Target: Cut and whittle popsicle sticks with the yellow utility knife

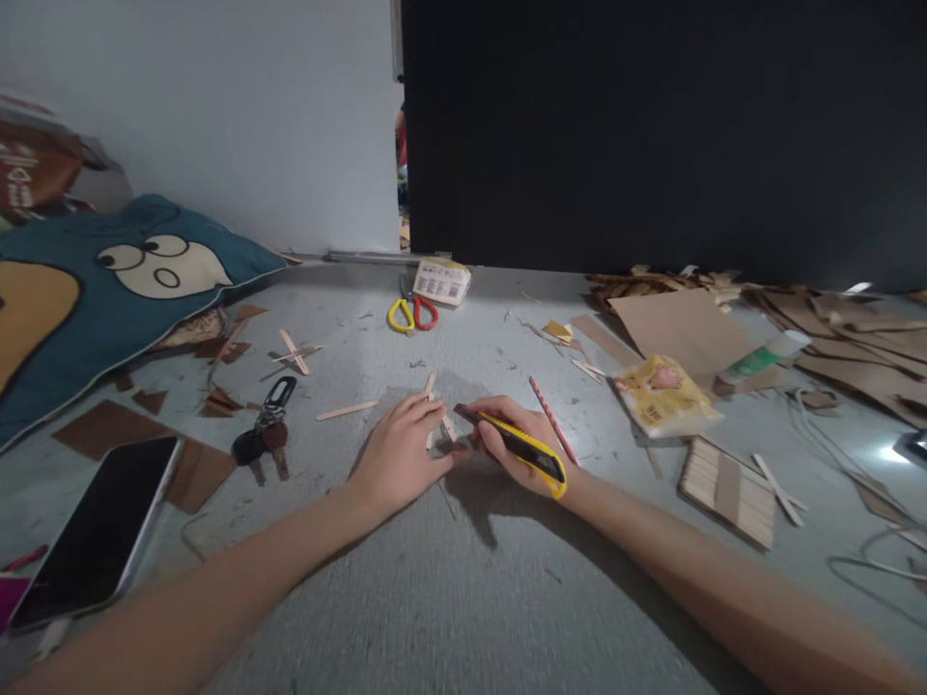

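My right hand (pixel 516 444) grips a yellow and black utility knife (pixel 522 449), its blade end pointing left toward some wooden craft sticks. Under and beside my left hand (pixel 409 446) lie the short craft sticks (pixel 447 425), which its fingers press and hold against the table; how many there are is partly hidden. Another craft stick (pixel 348 410) lies flat just left of that hand. A red patterned pencil (pixel 552 419) rests on the table behind my right hand.
Scissors (pixel 412 315) lie by a small packet (pixel 441 282) at the back. On the left are keys (pixel 269 439), a phone (pixel 98 531), crossed sticks (pixel 294 352) and a cushion (pixel 130 280). To the right are a yellow bag (pixel 666 396), a stick bundle (pixel 728 492), a glue stick (pixel 766 355) and cardboard (pixel 681 328).
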A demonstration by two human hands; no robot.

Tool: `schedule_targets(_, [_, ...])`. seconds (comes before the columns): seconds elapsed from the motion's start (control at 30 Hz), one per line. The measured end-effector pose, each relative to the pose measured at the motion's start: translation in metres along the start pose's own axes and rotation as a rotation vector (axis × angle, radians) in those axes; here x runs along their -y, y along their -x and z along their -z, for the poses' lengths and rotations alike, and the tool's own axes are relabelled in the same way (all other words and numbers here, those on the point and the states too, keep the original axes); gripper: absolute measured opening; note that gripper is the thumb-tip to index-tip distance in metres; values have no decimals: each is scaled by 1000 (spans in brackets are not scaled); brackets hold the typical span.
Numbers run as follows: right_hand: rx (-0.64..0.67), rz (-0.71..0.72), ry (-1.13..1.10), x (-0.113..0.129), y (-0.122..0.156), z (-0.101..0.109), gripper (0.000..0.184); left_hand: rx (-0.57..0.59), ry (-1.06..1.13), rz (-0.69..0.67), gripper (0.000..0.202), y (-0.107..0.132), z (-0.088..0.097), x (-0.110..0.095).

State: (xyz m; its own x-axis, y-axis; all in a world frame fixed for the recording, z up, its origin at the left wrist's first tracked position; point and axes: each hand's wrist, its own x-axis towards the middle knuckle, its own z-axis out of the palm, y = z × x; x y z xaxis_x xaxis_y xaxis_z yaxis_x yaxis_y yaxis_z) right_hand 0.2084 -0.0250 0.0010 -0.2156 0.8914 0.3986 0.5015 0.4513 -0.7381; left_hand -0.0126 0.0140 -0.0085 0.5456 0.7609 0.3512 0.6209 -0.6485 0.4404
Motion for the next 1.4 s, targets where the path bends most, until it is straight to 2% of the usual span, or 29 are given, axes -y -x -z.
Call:
schedule_targets(0.17, [69, 36, -15, -3, -1, -2, 26, 9, -28, -7, 43, -1, 2, -2])
schedule_targets(0.53, [82, 103, 89, -5, -2, -2, 26, 33, -43, 6, 45, -3, 3, -7])
schedule_targets(0.73, [54, 211, 116, -6, -3, -3, 19, 22, -70, 9, 42, -3, 2, -9])
schedule_targets(0.97, [34, 151, 112, -7, 4, -4, 16, 40, -78, 23, 45, -2, 3, -9])
schedule_targets(1.03, [-2, 135, 102, -7, 6, -4, 16, 47, -83, 29, 48, -2, 2, -9])
schedule_targets(1.13, [-77, 186, 114, -6, 5, -3, 9, 54, -92, 36, 53, -2, 2, -8])
schedule_targets(1.23, [-84, 252, 123, -5, 3, 1, 13, 57, -83, 32, 53, -2, 2, -8])
schedule_targets(1.4, [-39, 286, 94, -1, 3, 7, 22, 39, -65, 16, 46, -2, 3, -10])
